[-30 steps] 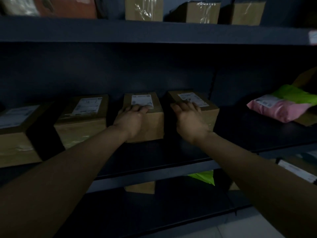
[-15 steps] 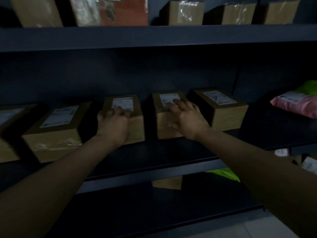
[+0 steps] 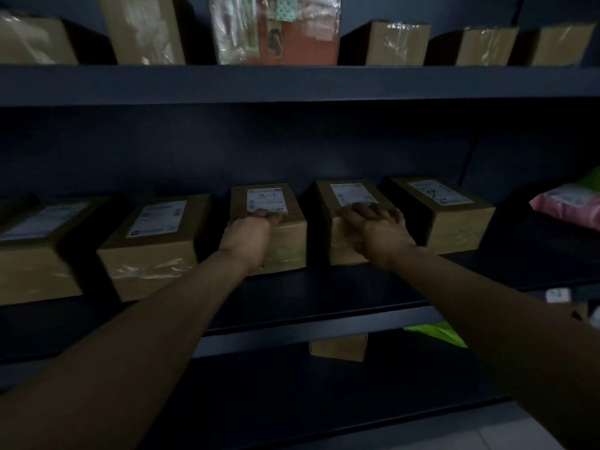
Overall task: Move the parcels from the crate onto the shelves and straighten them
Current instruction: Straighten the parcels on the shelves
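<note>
Your left hand [image 3: 248, 237] is on the 3rd parcel [image 3: 289, 245] of 5 brown cardboard boxes lined along the middle shelf [image 3: 324, 293]. Its palm lies against the front face and its fingers curl over the top front edge, tips touching the bottom of the white label, so it is grasping the box. Your right hand [image 3: 381, 230] rests on the 4th parcel [image 3: 341, 246] just beside it, fingers laid fairly straight across the top below the label, relaxed rather than clenched. In this dim light you cannot tell whether the thumb hooks the front face. These 2 boxes stand apart, a dark gap between them. The 5th parcel [image 3: 454, 222] sits just right of your right hand, turned slightly askew. To the left, the 2nd parcel [image 3: 152, 245] and the 1st parcel [image 3: 35, 254] sit nearer the shelf's front edge, labels up. A pink mailer [image 3: 568, 207] lies well apart at the right end of the same shelf. On the top shelf [image 3: 292, 82] stand taped boxes and a plastic-wrapped packet [image 3: 272, 30]. On the lower shelf [image 3: 276, 384], a small box [image 3: 339, 347] and a green bag [image 3: 435, 332] show beneath the ledge
</note>
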Motion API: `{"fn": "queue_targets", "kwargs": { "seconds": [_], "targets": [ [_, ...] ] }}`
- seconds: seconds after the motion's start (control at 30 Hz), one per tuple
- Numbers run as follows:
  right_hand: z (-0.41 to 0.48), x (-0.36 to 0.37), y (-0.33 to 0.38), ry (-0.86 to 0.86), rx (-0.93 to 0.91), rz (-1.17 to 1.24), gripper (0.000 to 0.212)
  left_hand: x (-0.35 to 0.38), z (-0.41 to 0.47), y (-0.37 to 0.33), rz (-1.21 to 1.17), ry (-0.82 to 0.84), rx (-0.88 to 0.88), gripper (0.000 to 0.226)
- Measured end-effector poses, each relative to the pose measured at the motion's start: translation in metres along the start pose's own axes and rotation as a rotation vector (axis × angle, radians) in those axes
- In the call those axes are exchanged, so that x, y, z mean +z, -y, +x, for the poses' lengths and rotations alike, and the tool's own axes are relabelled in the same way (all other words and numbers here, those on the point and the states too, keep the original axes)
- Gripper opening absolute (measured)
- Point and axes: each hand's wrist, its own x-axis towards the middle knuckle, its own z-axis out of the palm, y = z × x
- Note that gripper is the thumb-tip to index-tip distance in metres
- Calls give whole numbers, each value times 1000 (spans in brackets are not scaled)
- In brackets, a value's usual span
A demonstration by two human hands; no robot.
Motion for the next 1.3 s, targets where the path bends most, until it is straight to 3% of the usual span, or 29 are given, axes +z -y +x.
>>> {"fn": "queue_targets", "kwargs": {
  "seconds": [0.2, 0.33, 0.43, 0.57, 0.77, 1.13, 1.3],
  "targets": [
    [-7, -19, 37, 40, 4, -81, 72, -8, -33, 22, 108, -149, -8, 80],
    [-9, -31, 84, -26, -177, 17, 70, -16, -56, 67, 217, -149, -149, 62],
    [-3, -29, 118, -12, -234, 29, 70, -11, -70, 99, 194, -45, -242, 54],
    [2, -16, 137, 46, -212, 21, 76, -1, -73, 125, 90, -48, -215, 55],
    [1, -9, 143, 53, -173, 30, 79, 4, -68, 139, 139, -124, -226, 54],
    [2, -3, 152, 53, -127, 69, 81, 11, -52, 159, 95, -84, -160, 57],
    [-2, -3, 154, 63, -114, 78, 85, 5, -55, 154, 114, -10, -200, 76]
  ]
}}
